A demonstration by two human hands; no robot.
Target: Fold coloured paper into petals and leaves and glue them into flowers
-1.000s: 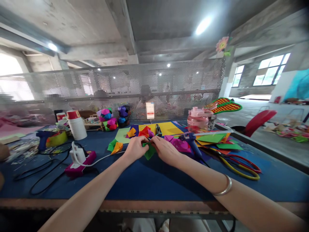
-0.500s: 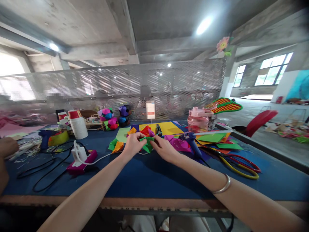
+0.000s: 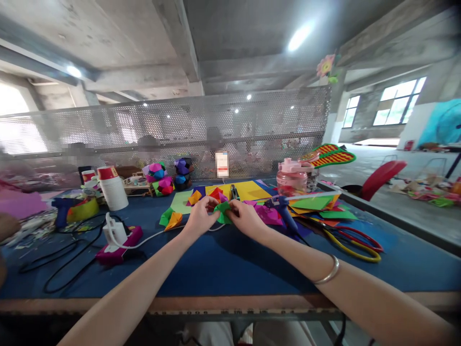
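Between my hands, above the blue table, is a folded piece of green paper [image 3: 222,211]. My left hand [image 3: 202,215] pinches its left side with thumb and fingers. The right side is gripped by my right hand [image 3: 245,217], fingers closed on the edge. Just behind the green piece lie red and purple folded papers [image 3: 218,194], partly hidden by my fingers. Left of my left hand sit a green and orange folded paper [image 3: 173,219] and an orange one [image 3: 195,197]. A stapler-like black tool [image 3: 234,192] lies behind on a yellow sheet [image 3: 251,190].
At right are a blue glue gun [image 3: 283,214], scissors with red and yellow handles [image 3: 355,244], stacked coloured paper [image 3: 317,204] and a pink bottle [image 3: 291,179]. At left stand paper cups [image 3: 113,190] and a purple power strip [image 3: 120,246] with cables. Another person's hand [image 3: 7,226] shows far left.
The green paper has turned in my fingers and looks more bunched up. My hands stay close together around it. The view has shifted slightly, and a pink sheet has risen near the other person's hand.
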